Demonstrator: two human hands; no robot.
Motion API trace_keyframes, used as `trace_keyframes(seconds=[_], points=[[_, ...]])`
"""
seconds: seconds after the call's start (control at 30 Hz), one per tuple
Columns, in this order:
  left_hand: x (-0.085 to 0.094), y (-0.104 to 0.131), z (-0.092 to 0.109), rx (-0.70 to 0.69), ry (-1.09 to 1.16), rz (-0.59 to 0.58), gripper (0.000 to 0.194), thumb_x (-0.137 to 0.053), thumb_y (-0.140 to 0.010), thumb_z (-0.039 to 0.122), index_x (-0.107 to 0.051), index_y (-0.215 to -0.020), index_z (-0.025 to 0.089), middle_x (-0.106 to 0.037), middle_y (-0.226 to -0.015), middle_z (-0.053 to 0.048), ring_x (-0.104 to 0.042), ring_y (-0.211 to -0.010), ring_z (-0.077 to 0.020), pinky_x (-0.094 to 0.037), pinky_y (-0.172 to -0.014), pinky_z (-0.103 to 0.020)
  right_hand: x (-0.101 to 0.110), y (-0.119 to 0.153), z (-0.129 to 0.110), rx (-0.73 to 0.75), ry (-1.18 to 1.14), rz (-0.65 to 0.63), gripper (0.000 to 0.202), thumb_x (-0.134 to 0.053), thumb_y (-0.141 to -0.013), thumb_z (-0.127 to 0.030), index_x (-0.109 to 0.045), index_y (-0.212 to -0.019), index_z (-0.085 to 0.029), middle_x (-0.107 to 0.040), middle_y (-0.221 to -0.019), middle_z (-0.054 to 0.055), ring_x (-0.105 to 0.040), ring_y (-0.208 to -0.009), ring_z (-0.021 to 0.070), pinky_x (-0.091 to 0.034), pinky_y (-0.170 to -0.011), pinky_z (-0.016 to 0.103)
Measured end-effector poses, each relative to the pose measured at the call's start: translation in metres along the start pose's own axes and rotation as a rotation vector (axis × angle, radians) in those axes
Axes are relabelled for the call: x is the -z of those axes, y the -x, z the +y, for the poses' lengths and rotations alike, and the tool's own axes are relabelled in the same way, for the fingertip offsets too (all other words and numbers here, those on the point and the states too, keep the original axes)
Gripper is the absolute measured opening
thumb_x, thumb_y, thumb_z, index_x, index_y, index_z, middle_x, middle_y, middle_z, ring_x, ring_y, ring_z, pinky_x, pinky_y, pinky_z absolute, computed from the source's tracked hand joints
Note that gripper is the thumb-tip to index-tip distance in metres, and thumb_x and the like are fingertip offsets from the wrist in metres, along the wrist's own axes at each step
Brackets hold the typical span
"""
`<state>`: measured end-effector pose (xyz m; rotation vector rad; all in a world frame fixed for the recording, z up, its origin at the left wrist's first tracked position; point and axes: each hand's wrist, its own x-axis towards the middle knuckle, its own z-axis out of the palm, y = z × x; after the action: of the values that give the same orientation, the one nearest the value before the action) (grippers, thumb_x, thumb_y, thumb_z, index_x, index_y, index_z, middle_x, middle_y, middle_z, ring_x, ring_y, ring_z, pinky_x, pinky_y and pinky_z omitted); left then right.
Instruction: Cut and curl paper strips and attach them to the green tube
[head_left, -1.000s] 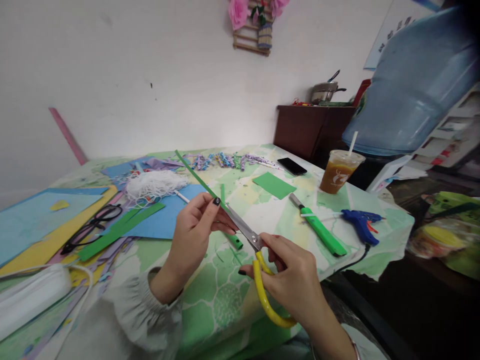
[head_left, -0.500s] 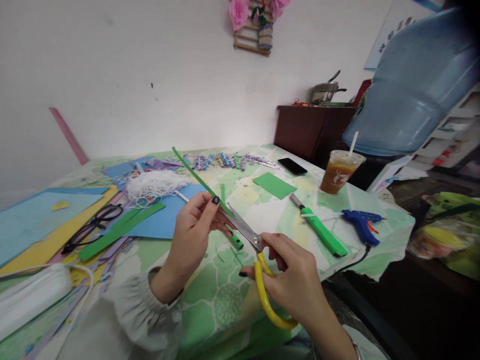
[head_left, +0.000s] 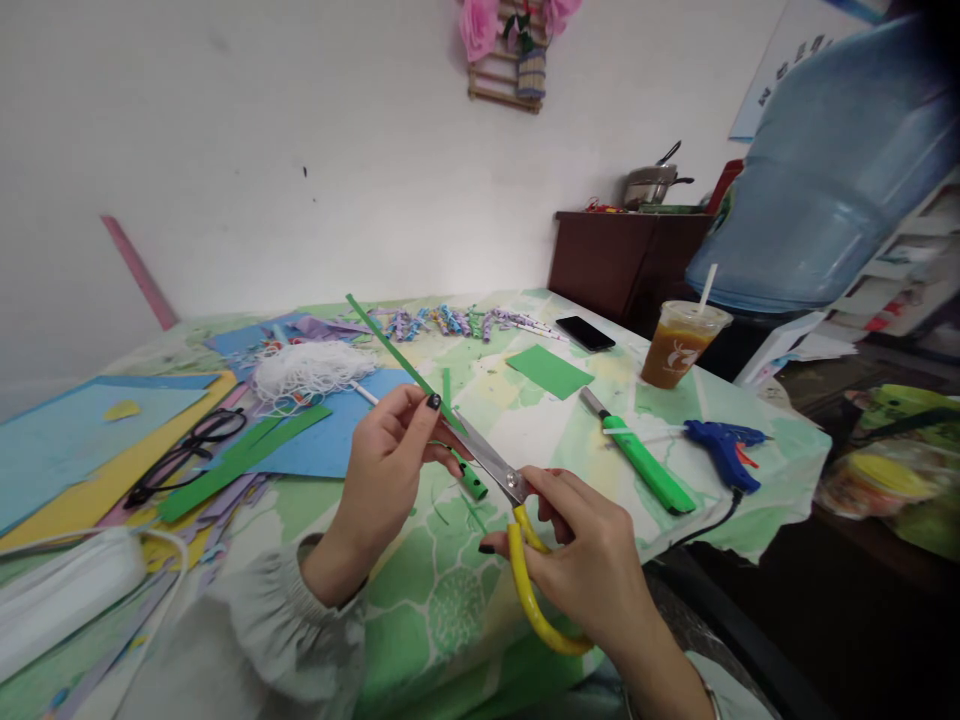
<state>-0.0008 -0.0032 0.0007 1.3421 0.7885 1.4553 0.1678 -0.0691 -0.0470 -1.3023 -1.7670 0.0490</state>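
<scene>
Between the thumb and fingers of my left hand (head_left: pixel 391 450) is a narrow green paper strip (head_left: pixel 386 343), its long end slanting up toward the wall. My right hand (head_left: pixel 589 545) is closed on yellow-handled scissors (head_left: pixel 536 600). Their metal blades reach up and left to the strip's lower end, beside my left fingertips. I cannot tell whether the blades are apart. Under them a green tube with dark holes (head_left: pixel 472 482) lies on the tablecloth, partly hidden by my left fingers.
Left are black glasses (head_left: pixel 214 430), white string (head_left: pixel 311 372), wide green strips (head_left: pixel 244 465) and coloured sheets (head_left: pixel 45 440). Right are a green card (head_left: pixel 550 371), a green lighter (head_left: pixel 646 465), a blue glue gun (head_left: pixel 721 448), a drink cup (head_left: pixel 681 345) and a phone (head_left: pixel 585 333). Paper curls (head_left: pixel 450 320) lie behind.
Hardly anything differs. The scissors' blades and my left fingers have shifted very slightly at the strip's lower end; both hands keep their hold.
</scene>
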Motion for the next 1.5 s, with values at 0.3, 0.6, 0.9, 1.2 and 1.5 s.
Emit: trace_keyframes(seconds=[0.3, 0.6, 0.9, 1.2, 1.5], points=[[0.0005, -0.0006, -0.0002, 0.010, -0.007, -0.027, 0.016, -0.056, -0.084, 0.031, -0.049, -0.077, 0.018, -0.061, -0.059, 0.002, -0.062, -0.051, -0.0127, -0.049, -0.043, -0.021, -0.0011, -0.0003, -0.0005, 0.028, -0.005, 0.040, 0.038, -0.073, -0.071, -0.035, -0.065, -0.104, -0.017, -0.061, -0.076, 0.005, -0.056, -0.066, 0.0162, -0.044, -0.053, 0.025], [-0.0001, 0.0003, 0.0009, 0.023, 0.003, -0.036, 0.016, -0.055, -0.085, 0.030, -0.050, -0.077, 0.017, -0.063, -0.058, 0.001, -0.061, -0.050, -0.0118, -0.049, -0.045, -0.020, -0.0018, -0.0006, 0.0017, 0.062, -0.019, 0.069, 0.044, -0.073, -0.070, -0.039, -0.067, -0.103, -0.011, -0.060, -0.070, 0.005, -0.054, -0.060, 0.0152, -0.045, -0.054, 0.026], [-0.0011, -0.0005, 0.0013, 0.034, -0.018, -0.038, 0.017, -0.054, -0.085, 0.030, -0.049, -0.077, 0.017, -0.063, -0.057, 0.000, -0.063, -0.052, -0.0132, -0.049, -0.045, -0.021, -0.0020, -0.0006, 0.0035, 0.074, -0.001, 0.082, 0.042, -0.070, -0.073, -0.042, -0.068, -0.101, -0.011, -0.059, -0.067, 0.004, -0.050, -0.053, 0.0120, -0.043, -0.052, 0.024], [-0.0005, -0.0001, 0.0022, 0.038, -0.060, -0.020, 0.016, -0.053, -0.086, 0.028, -0.052, -0.076, 0.015, -0.064, -0.058, -0.001, -0.064, -0.053, -0.0144, -0.050, -0.046, -0.022, -0.0030, 0.0008, 0.0063, -0.004, -0.027, 0.105, 0.040, -0.078, -0.065, -0.038, -0.067, -0.095, -0.015, -0.054, -0.062, -0.002, -0.043, -0.049, 0.0092, -0.038, -0.047, 0.021], [-0.0010, 0.0002, 0.0032, 0.012, -0.163, -0.018, 0.018, -0.052, -0.086, 0.026, -0.053, -0.073, 0.014, -0.063, -0.061, -0.001, -0.063, -0.055, -0.0141, -0.049, -0.044, -0.022, 0.0017, -0.0005, 0.0057, -0.089, 0.009, -0.032, 0.044, -0.078, -0.063, -0.044, -0.064, -0.098, -0.020, -0.057, -0.074, 0.001, -0.048, -0.058, 0.0125, -0.038, -0.054, 0.023]])
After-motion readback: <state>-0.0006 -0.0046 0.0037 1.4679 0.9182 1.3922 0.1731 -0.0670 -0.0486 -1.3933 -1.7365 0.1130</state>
